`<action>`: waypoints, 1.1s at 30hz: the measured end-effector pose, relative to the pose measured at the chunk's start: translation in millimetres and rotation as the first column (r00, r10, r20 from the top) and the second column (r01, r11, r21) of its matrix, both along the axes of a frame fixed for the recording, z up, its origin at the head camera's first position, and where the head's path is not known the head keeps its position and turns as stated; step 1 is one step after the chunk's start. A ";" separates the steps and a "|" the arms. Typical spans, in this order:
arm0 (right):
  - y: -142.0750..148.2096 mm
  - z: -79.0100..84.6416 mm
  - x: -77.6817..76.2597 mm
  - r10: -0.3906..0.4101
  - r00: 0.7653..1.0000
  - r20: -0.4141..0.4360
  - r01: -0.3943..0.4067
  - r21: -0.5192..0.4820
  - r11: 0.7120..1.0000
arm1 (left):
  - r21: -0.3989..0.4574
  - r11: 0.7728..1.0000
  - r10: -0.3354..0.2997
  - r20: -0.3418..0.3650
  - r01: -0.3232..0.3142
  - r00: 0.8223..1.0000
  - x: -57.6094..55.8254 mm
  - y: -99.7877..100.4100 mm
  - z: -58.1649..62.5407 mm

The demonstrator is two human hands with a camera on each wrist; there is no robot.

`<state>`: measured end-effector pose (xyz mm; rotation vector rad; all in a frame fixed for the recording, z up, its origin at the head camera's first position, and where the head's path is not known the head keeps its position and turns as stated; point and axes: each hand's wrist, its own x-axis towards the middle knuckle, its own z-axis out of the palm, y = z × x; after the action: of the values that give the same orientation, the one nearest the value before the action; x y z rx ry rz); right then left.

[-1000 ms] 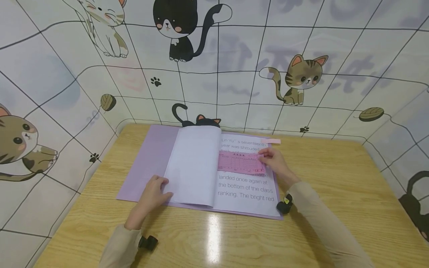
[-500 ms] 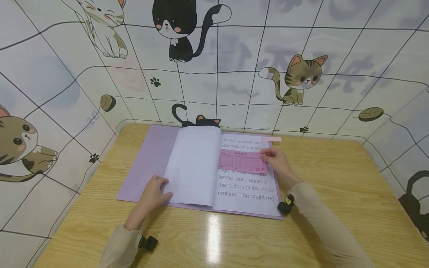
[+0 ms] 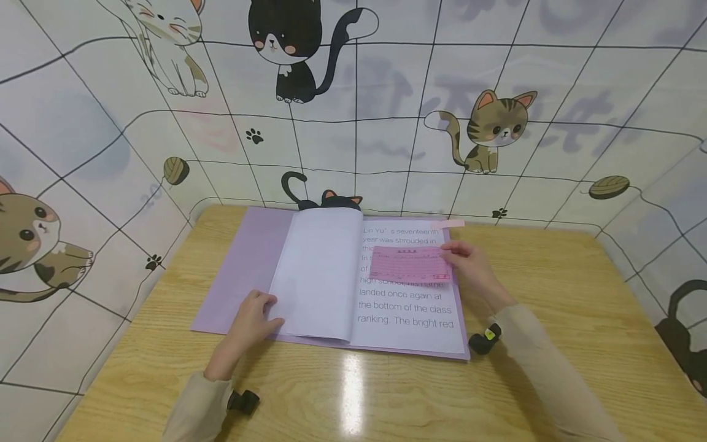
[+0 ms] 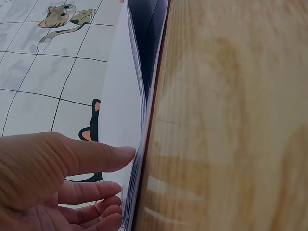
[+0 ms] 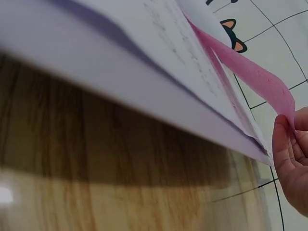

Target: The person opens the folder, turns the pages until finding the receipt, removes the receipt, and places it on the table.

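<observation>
A purple folder (image 3: 232,270) lies spread on the table, with its white pages (image 3: 317,276) turned to the left and a page of large printed text (image 3: 405,334) on the right. My right hand (image 3: 468,265) pinches the right end of a pink printed slip (image 3: 409,264) between thumb and fingers. In the right wrist view the pink slip (image 5: 260,79) bends upward toward the pinching fingers, its far end low over the page. My left hand (image 3: 254,322) rests on the lower left edge of the turned pages; in the left wrist view its thumb (image 4: 103,156) lies along them, fingers relaxed.
A pale pink tab (image 3: 454,223) sticks out at the upper right corner of the text page. Behind the wooden table (image 3: 552,282) stands a white grid-patterned backdrop (image 3: 386,147) with cartoon cats.
My right hand has drawn the pink slip to the right, so its left end is now apart from the middle fold and more text shows. The left hand has stayed in place.
</observation>
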<state>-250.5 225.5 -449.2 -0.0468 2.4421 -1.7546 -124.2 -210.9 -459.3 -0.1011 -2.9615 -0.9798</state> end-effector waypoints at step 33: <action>82.1 6.9 28.1 0.008 1.000 -0.013 -0.011 -0.200 0.980 | 0.013 1.000 -0.005 0.006 0.005 1.000 0.3 0.4 1.5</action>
<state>-222.4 307.6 -442.3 -0.0900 2.2599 -1.9947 -123.9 -210.4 -457.8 -0.1063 -2.9614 -1.0013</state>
